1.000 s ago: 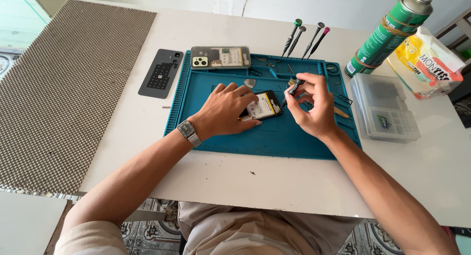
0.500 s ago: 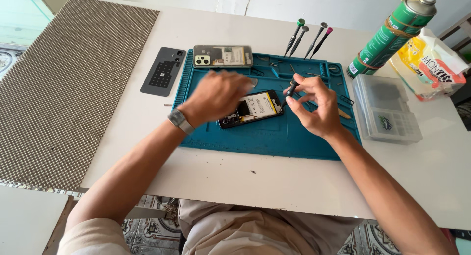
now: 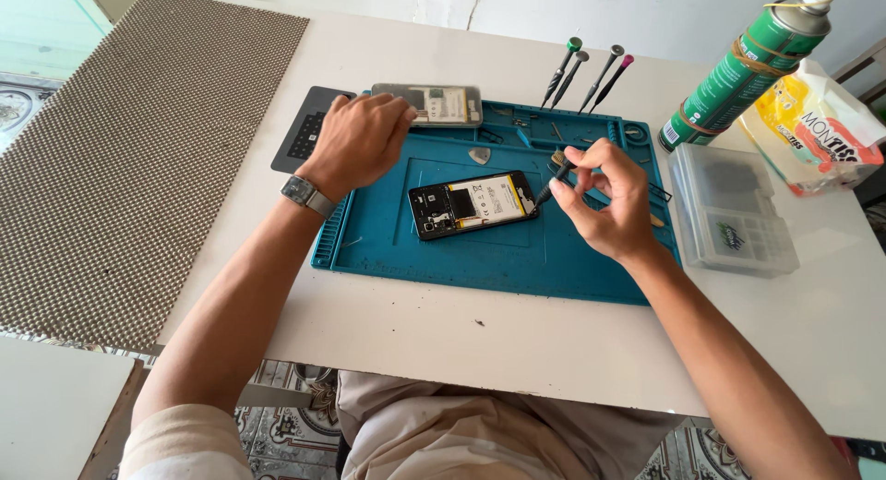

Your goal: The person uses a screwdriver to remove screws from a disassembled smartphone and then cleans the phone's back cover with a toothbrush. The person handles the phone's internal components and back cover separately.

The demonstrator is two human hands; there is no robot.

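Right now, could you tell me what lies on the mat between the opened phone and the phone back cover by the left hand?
In the head view, a small pick lies on the blue mat between the opened phone and the back cover.

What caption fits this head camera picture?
Right hand holds a small brush beside an opened phone on a blue mat.

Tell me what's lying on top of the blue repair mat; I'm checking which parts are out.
On the blue repair mat lies an opened phone, insides showing, and a small pick. The right hand hides tools beneath it; the left hand covers the mat's corner.
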